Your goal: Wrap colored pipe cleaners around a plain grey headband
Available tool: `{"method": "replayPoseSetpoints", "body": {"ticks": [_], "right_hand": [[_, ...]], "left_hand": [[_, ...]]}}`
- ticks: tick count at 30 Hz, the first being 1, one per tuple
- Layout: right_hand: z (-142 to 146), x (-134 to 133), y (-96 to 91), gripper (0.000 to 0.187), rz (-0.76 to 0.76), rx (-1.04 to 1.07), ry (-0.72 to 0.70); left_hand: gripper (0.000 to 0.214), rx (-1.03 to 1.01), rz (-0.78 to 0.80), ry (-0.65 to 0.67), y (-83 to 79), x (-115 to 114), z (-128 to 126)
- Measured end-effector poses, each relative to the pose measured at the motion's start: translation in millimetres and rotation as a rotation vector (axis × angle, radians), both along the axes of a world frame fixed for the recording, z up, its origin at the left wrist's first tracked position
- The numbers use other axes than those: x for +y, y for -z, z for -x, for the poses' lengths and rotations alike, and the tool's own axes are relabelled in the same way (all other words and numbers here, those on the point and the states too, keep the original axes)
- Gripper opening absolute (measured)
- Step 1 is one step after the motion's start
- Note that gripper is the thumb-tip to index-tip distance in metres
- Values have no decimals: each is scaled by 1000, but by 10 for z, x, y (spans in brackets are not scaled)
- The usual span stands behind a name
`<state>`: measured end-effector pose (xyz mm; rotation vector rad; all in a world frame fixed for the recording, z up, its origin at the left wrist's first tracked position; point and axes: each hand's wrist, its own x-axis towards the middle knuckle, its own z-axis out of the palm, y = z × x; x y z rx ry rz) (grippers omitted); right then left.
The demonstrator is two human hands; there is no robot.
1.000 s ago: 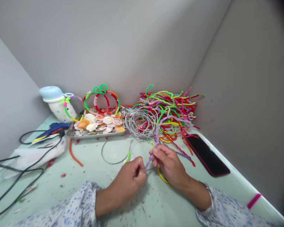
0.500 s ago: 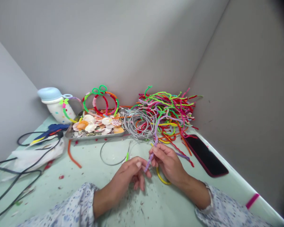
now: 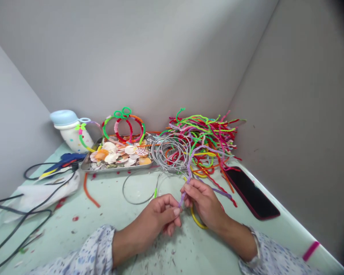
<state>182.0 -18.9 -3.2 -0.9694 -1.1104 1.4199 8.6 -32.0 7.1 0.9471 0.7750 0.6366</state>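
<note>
My left hand [image 3: 159,215] and my right hand [image 3: 205,202] meet low in the middle, both pinched on a lilac pipe cleaner [image 3: 189,168] that rises from my fingers toward the pile behind. The left thumb and fingers close on its lower end; the right fingers grip it a little higher. A yellow-wrapped ring [image 3: 197,220] lies on the table under my right hand. A thin bare wire hoop [image 3: 136,187] with a green-tipped piece lies just beyond my left hand.
A heap of coloured pipe cleaners [image 3: 206,137] and a coil of grey wire rings [image 3: 170,152] sit behind. A metal tray of shells [image 3: 117,156] holds wrapped hoops. A phone [image 3: 250,193] lies right. A white jar [image 3: 70,130], glue gun [image 3: 61,160], black cables [image 3: 25,210] and an orange pipe cleaner [image 3: 88,191] lie left.
My left hand opened its fingers briefly, then closed again on the lilac pipe cleaner's lower end. My right hand kept its grip and barely moved.
</note>
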Motion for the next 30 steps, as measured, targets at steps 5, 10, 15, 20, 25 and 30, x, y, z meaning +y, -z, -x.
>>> {"method": "replayPoseSetpoints", "body": {"ticks": [5, 10, 15, 20, 25, 30], "right_hand": [[9, -7, -1, 29, 11, -8, 15], [6, 4, -14, 30, -4, -43, -34], [40, -29, -71, 34, -14, -66, -131], [39, -38, -51, 29, -37, -73, -175], [-30, 36, 32, 22, -29, -16, -77], [-79, 95, 44, 22, -23, 22, 22]], "left_hand": [[36, 67, -121, -19, -26, -18, -16], [35, 67, -134, -4, 36, -39, -4], [34, -53, -96, 65, 44, -41, 1], [35, 7, -98, -41, 13, -21, -9], [36, 44, -29, 5, 36, -25, -4], [35, 49, -33, 29, 47, -29, -9]]}}
